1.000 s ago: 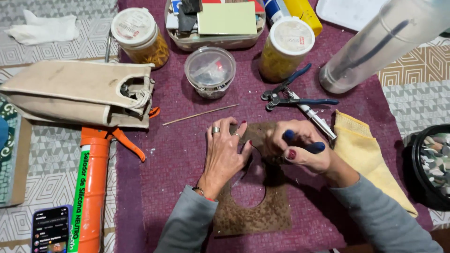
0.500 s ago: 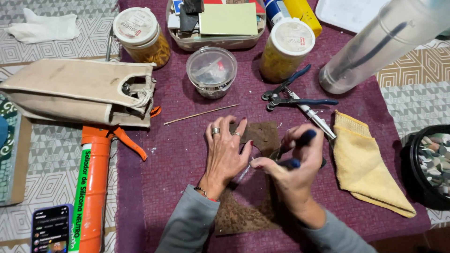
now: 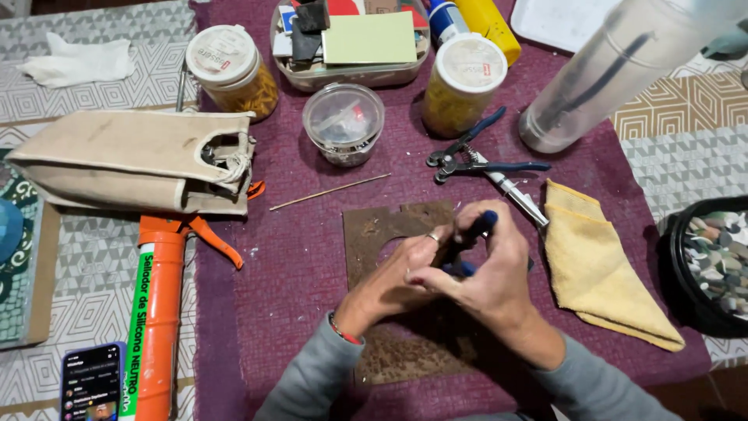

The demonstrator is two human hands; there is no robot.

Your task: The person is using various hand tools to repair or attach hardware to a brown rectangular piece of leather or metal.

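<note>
I see my right hand (image 3: 492, 274) gripping a blue tool (image 3: 472, 234); my left hand (image 3: 393, 282) pinches the brown board (image 3: 374, 230) mid-table. A slip there could nick my fingers.

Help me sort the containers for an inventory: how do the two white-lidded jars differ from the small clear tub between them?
The two white-lidded jars are taller, with opaque white lids and yellowish contents. The small clear tub is squat, with a see-through lid showing a few pale bits. All stand upright and closed on the purple mat.
</note>
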